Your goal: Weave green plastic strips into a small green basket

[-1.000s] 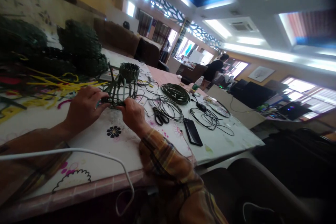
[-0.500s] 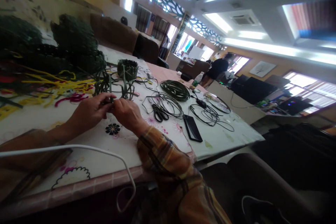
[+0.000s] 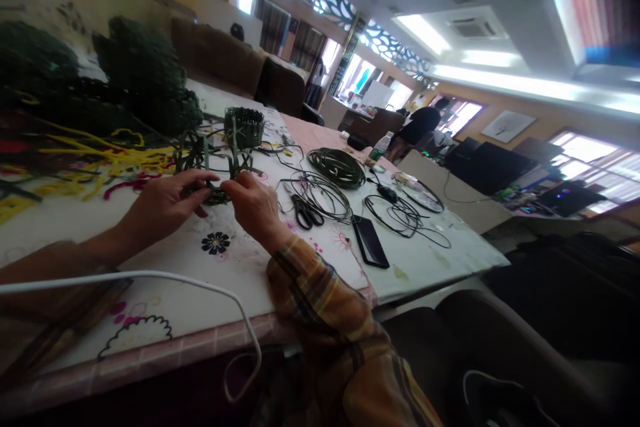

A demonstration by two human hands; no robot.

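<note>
1. The room runs back dim and tilted, blurred toward the picture's borders; the left end of the cloth-covered tabletop [image 3: 195,297] is cut off.
2. Well in from the near edge sits an open green weave [image 3: 206,150] of loose upright strips, its near rim partly hidden by the hands.
3. The left hand [image 3: 160,207] reaches that rim, thumb and forefinger close together; whether they clamp it I cannot tell.
4. The right hand [image 3: 257,207] has its fingers pinched on the rim, the strip between them mostly covered.
5. Behind the weave, toward the far edge, stands a small woven basket [image 3: 245,128], its lower part overlapped by strips.
6. Yellow strips [image 3: 115,157] and dark green bundles [image 3: 143,73] blur together toward the left end.
7. Right of the hands lie scissors [image 3: 307,213], their blades hard to make out, beside coiled cord [image 3: 336,168]; a black phone [image 3: 370,243] lies nearer the near edge.
8. A white cable [image 3: 170,275] crosses in front, cut off at left.
</note>
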